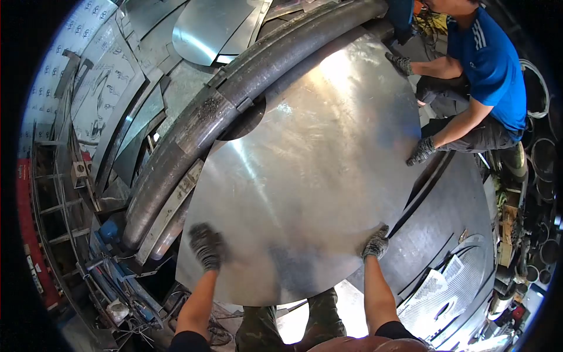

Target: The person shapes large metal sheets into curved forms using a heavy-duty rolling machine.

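Observation:
A large shiny metal sheet [305,176] with curved edges spreads across the middle of the view, between me and another person. My left hand [206,245], in a dark knit glove, lies on top of the sheet near its left edge, fingers laid out and slightly blurred. At the sheet's right edge, my gloved right hand [376,242] grips the rim; its fingertips are partly hidden. Across from me, a crouching person in a blue shirt [495,70] has two gloved hands at the sheet's far right edge.
A thick curved steel pipe [187,126] arcs along the left and behind the sheet. Metal offcuts [214,29] lie at the upper left. A perforated sheet [448,290] is at the lower right. Metal rods [126,299] and frames crowd the lower left.

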`<action>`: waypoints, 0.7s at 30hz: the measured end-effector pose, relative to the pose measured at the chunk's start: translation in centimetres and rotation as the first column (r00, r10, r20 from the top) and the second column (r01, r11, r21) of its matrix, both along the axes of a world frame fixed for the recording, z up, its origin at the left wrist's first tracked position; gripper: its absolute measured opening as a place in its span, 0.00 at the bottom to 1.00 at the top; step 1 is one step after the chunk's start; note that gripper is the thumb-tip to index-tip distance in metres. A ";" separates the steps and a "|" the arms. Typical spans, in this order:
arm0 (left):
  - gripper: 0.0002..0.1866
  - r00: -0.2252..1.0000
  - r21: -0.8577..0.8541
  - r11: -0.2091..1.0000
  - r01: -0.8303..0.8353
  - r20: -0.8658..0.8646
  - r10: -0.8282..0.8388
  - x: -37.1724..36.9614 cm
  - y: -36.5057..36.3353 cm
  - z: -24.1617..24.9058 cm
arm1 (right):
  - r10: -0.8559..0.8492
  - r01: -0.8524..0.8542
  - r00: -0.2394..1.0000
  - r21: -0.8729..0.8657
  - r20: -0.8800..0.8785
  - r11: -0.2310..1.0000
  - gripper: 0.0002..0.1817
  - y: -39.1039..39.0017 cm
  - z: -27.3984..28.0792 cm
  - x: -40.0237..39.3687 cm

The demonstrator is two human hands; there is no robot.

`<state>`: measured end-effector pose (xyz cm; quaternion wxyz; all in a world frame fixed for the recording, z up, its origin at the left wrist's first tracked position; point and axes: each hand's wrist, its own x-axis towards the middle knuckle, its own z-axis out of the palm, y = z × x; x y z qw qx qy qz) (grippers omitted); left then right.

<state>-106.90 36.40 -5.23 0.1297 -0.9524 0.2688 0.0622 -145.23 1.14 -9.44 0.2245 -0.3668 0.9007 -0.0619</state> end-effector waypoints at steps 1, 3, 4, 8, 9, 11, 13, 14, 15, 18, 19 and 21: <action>0.27 0.976 -0.110 0.992 0.067 -0.201 -0.089 -1.3 -6.0 2.9 | 0.016 -0.016 1.000 0.039 -0.002 0.999 0.48 0.1 0.0 -0.5; 0.36 0.921 -0.358 0.887 0.291 -0.145 -0.360 -3.3 -12.1 -0.2 | -0.008 0.006 1.000 0.051 0.024 0.999 0.48 -0.1 0.2 -0.4; 0.39 0.890 -0.376 0.847 0.375 -0.108 -0.442 -3.9 -15.2 -2.0 | -0.039 0.036 0.998 0.077 0.039 0.996 0.48 0.0 0.6 -0.1; 0.38 0.850 -0.380 0.841 0.386 -0.208 -0.484 -6.1 -26.0 -3.6 | -0.037 0.031 0.999 0.147 0.038 0.989 0.47 -0.9 -0.2 0.1; 0.38 0.846 -0.376 0.840 0.392 -0.211 -0.489 -6.0 -27.5 -4.5 | -0.018 0.020 0.998 0.033 -0.066 0.999 0.47 -0.7 -1.4 0.7; 0.38 0.866 -0.357 0.855 0.375 -0.194 -0.461 -6.4 -28.6 -5.5 | -0.021 0.021 1.000 0.023 -0.002 1.000 0.46 -0.8 -2.4 0.8; 0.38 0.864 -0.346 0.857 0.381 -0.197 -0.464 -6.2 -28.8 -5.6 | -0.052 0.052 0.996 0.000 0.074 0.999 0.46 -1.1 -2.7 0.8; 0.38 0.863 -0.347 0.857 0.380 -0.202 -0.464 -6.4 -28.8 -5.3 | -0.001 0.001 1.000 0.017 0.002 1.000 0.46 -1.0 -3.0 -0.1; 0.38 0.862 -0.307 0.871 0.383 -0.221 -0.457 -6.4 -29.1 -4.6 | 0.053 -0.051 0.997 0.035 -0.062 0.998 0.46 -1.1 -2.5 -0.4; 0.39 0.864 -0.289 0.869 0.401 -0.195 -0.464 -6.4 -29.3 -3.7 | 0.027 -0.026 0.999 0.091 -0.017 0.996 0.46 -1.7 -0.8 -0.3; 0.39 0.864 -0.287 0.870 0.400 -0.198 -0.463 -6.4 -29.4 -3.6 | 0.022 -0.021 1.000 0.086 -0.013 0.996 0.46 -1.9 -0.8 -0.3; 0.39 0.866 -0.284 0.872 0.399 -0.195 -0.460 -6.6 -29.4 -4.0 | 0.038 -0.030 0.997 0.118 -0.061 0.993 0.45 -2.0 -1.7 -0.4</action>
